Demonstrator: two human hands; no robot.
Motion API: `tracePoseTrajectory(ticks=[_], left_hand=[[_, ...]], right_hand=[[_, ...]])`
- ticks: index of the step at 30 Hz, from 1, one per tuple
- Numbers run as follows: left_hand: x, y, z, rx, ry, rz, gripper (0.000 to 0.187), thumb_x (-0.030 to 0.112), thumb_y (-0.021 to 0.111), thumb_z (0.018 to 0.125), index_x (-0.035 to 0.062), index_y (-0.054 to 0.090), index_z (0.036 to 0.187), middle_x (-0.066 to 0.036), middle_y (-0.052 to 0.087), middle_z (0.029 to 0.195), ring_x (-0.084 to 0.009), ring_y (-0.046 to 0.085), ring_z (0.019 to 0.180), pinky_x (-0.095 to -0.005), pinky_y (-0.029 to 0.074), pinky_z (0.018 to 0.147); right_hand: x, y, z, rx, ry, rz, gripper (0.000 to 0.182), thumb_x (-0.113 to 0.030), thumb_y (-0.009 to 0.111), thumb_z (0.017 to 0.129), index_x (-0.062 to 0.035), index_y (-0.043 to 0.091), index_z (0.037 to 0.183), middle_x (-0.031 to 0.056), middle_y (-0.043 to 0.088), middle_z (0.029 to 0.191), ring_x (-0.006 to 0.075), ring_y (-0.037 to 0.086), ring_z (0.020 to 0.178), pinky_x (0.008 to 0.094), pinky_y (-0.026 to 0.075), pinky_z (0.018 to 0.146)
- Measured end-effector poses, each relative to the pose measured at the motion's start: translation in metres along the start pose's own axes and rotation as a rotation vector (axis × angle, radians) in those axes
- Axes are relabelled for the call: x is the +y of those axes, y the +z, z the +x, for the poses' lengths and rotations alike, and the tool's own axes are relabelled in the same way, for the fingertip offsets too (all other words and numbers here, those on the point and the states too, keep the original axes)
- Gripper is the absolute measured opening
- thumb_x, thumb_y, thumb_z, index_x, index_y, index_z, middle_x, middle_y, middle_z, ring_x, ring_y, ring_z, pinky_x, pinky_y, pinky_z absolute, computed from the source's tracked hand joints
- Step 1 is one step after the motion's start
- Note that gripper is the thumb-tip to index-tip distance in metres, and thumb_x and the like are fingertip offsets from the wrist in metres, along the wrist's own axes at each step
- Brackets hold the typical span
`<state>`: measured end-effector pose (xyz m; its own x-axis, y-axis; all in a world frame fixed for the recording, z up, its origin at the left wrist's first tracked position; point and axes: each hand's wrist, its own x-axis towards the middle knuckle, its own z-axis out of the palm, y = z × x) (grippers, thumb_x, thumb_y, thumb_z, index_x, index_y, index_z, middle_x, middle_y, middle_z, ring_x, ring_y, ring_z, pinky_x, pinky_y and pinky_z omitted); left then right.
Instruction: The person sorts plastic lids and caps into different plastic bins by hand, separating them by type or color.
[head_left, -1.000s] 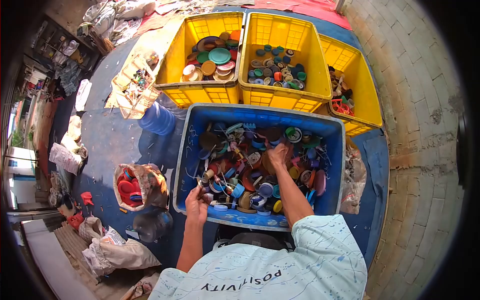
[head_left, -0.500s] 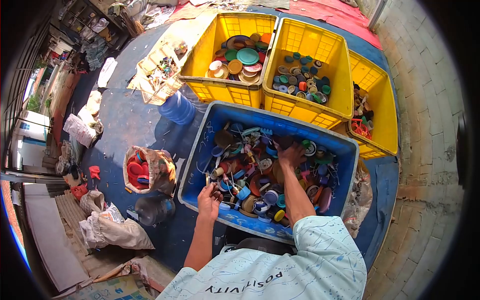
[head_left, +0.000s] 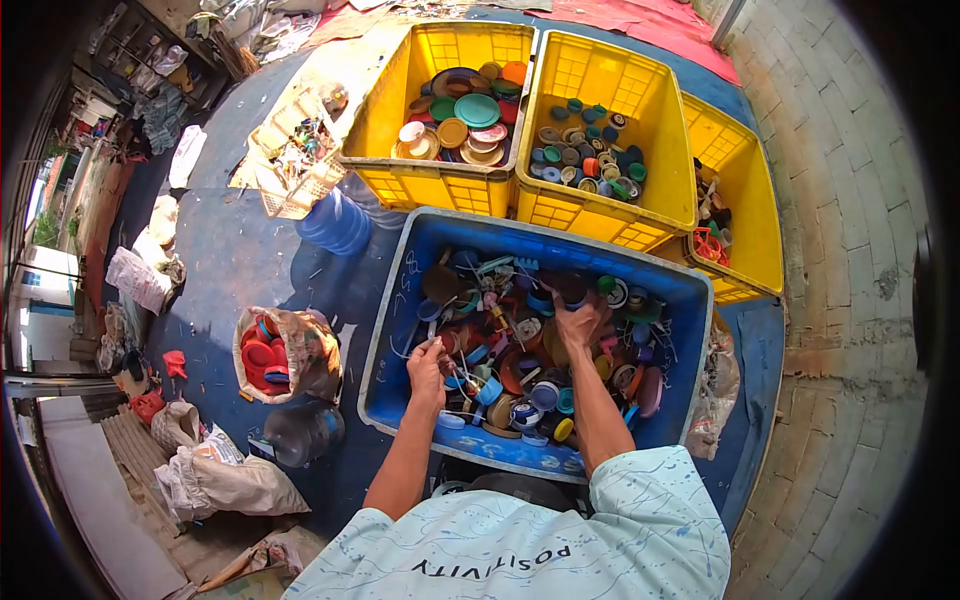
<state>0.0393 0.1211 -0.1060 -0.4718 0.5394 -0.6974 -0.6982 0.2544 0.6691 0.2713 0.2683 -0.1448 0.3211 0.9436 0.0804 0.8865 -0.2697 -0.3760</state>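
A large blue crate (head_left: 545,230) in front of me holds a jumble of plastic caps, lids and small plastic parts. My right hand (head_left: 582,328) reaches into its middle, fingers closed on a dark round cap (head_left: 573,291). Over the crate's left part is my left hand (head_left: 428,375), its fingers pinched together; whatever is in them is too small to make out. Below the left hand lie a light-blue cap (head_left: 489,391) and a tan lid (head_left: 500,412). A pink oval lid (head_left: 649,392) rests near the right wall.
Behind the blue crate stand three yellow crates: one with wide lids (head_left: 430,183), one with small caps (head_left: 600,222), one with mixed pieces (head_left: 745,285). To the left are a sack of red lids (head_left: 315,355), a clear jug (head_left: 303,434), a blue jug (head_left: 337,222) and a cream basket (head_left: 290,203).
My left hand has risen from the crate's near left edge to over its contents, fingers drawn together. The right hand has pulled back slightly, with the dark cap now showing at its fingertips.
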Motion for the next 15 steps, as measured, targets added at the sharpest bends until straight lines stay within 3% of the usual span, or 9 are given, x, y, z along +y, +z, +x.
tracePoseTrajectory(ticks=[3, 4, 7, 8, 15], left_hand=[[0.001, 0.007, 0.033, 0.046, 0.115, 0.205, 0.021, 0.020, 0.067, 0.088, 0.0044, 0.060, 0.100, -0.004, 0.059, 0.077, -0.0110, 0.054, 0.057, -0.0221, 0.045, 0.050], [-0.002, 0.012, 0.045, 0.190, 0.197, 0.341, 0.035, 0.027, 0.071, 0.084, -0.0010, 0.062, 0.103, -0.010, 0.063, 0.084, -0.0170, 0.061, 0.068, -0.0278, 0.051, 0.062], [-0.005, 0.028, 0.073, 0.400, 0.549, 0.857, 0.052, 0.035, 0.074, 0.079, -0.0055, 0.062, 0.109, -0.019, 0.066, 0.098, -0.0284, 0.065, 0.088, -0.0360, 0.050, 0.081], [0.008, 0.041, 0.063, 0.417, 0.494, 0.888, 0.062, 0.040, 0.075, 0.075, -0.0077, 0.060, 0.113, -0.025, 0.064, 0.109, -0.0372, 0.061, 0.105, -0.0401, 0.044, 0.093], [0.022, 0.064, 0.093, 0.426, 0.221, 0.860, 0.056, 0.034, 0.074, 0.076, -0.0054, 0.061, 0.113, -0.024, 0.064, 0.113, -0.0396, 0.061, 0.105, -0.0432, 0.046, 0.092]], right_hand=[[0.004, -0.033, -0.025, 0.027, 0.020, 0.144, 0.066, -0.053, 0.076, 0.068, -0.0089, 0.059, 0.115, 0.0141, 0.053, 0.115, 0.0351, 0.046, 0.115, 0.0588, 0.035, 0.089], [0.007, -0.046, -0.035, 0.027, 0.028, 0.193, 0.066, -0.053, 0.076, 0.068, -0.0080, 0.060, 0.113, 0.0141, 0.053, 0.115, 0.0351, 0.046, 0.114, 0.0579, 0.035, 0.090], [0.019, -0.078, -0.071, 0.023, 0.004, 0.235, 0.066, -0.052, 0.076, 0.069, -0.0071, 0.059, 0.114, 0.0139, 0.053, 0.114, 0.0348, 0.047, 0.112, 0.0537, 0.036, 0.091], [0.023, -0.088, -0.084, 0.018, -0.006, 0.247, 0.066, -0.051, 0.077, 0.069, -0.0062, 0.059, 0.114, 0.0141, 0.053, 0.113, 0.0349, 0.047, 0.112, 0.0531, 0.036, 0.091], [0.036, -0.128, -0.134, -0.094, -0.104, 0.290, 0.068, -0.048, 0.077, 0.071, -0.0041, 0.056, 0.118, 0.0152, 0.051, 0.113, 0.0332, 0.047, 0.111, 0.0497, 0.035, 0.093]])
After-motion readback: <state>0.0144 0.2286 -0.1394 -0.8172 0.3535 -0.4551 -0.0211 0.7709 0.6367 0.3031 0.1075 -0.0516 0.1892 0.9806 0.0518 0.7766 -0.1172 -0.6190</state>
